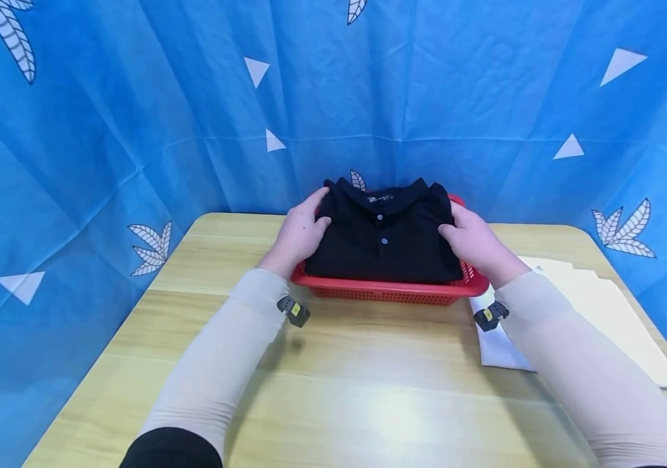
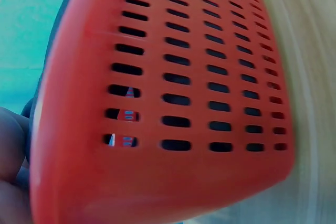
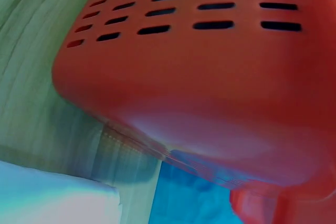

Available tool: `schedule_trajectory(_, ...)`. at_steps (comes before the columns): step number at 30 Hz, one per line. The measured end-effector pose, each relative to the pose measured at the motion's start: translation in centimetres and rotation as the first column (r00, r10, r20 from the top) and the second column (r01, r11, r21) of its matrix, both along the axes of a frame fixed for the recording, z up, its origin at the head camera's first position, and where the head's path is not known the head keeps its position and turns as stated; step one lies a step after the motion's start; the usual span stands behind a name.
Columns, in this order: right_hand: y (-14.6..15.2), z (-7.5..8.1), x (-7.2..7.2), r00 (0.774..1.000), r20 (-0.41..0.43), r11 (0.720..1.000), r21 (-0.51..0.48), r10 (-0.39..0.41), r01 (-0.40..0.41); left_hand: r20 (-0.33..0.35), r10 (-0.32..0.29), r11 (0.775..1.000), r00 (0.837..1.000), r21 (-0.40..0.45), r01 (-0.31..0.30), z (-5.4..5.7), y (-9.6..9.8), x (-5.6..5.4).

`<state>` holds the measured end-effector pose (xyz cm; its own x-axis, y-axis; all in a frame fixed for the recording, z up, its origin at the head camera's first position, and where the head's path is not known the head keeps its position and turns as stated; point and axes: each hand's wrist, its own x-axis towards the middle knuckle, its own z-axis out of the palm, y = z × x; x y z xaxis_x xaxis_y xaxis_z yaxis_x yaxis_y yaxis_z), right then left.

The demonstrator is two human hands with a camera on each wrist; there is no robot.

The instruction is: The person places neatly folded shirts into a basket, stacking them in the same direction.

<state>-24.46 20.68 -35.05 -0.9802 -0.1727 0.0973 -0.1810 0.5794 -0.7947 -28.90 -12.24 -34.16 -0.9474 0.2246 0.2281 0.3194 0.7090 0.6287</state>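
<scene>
A folded black polo shirt [image 1: 383, 244], collar toward the back and two buttons showing, lies in a red plastic basket [image 1: 380, 289]. My left hand [image 1: 301, 231] grips the shirt's left side, thumb on top. On the opposite side my right hand [image 1: 470, 237] holds the shirt's right edge, thumb over the front of it. Both hands' other fingers are partly hidden by cloth. The slotted basket wall [image 2: 194, 66] fills the left wrist view, with part of the left hand [image 2: 11, 166] at its edge. A basket corner [image 3: 173, 72] fills most of the right wrist view.
White folded cloth [image 1: 506, 341] and a stack of cream sheets [image 1: 608, 312] lie on the right of the wooden table [image 1: 363, 377], partly under the right forearm. A blue patterned curtain [image 1: 333, 84] hangs behind the basket and along the sides.
</scene>
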Motion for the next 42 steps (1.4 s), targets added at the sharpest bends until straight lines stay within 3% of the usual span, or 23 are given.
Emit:
schedule_trajectory(8, -0.3, -0.6, -0.1, 1.0, 0.014, 0.998, 0.06, 0.014, -0.014, 0.036, 0.008, 0.996, 0.999, -0.084, -0.005, -1.0, 0.1, 0.1)
schedule_trajectory(17, -0.6, -1.0, -0.2, 1.0, 0.002, 0.99, 0.141, 0.012, -0.013, 0.014, -0.002, 0.979, 1.0, -0.204, 0.004, -1.8, 0.4, -0.1)
schedule_trajectory(25, -0.9, -1.2, -0.1, 1.0, -0.001, 0.98, 0.198, 0.011, -0.011, -0.026, -0.018, 0.948, 1.0, -0.317, 0.008, -2.2, 0.7, -0.2)
schedule_trajectory(31, -1.6, -1.3, -0.2, 0.999, -0.034, 0.957, 0.29, 0.032, -0.021, -0.007, -0.011, 0.934, 1.0, -0.356, 0.008, -2.4, 0.8, 0.0)
schedule_trajectory(36, -2.1, -1.2, -0.1, 0.999, -0.022, 0.934, 0.358, 0.024, -0.015, 0.021, -0.014, 0.905, 1.0, -0.425, 0.022, -2.6, 0.9, 0.0)
schedule_trajectory(42, -2.4, -1.2, -0.1, 1.0, -0.018, 0.913, 0.409, 0.024, -0.015, 0.0, -0.029, 0.876, 1.0, -0.482, 0.025, -2.8, 1.0, -0.1)
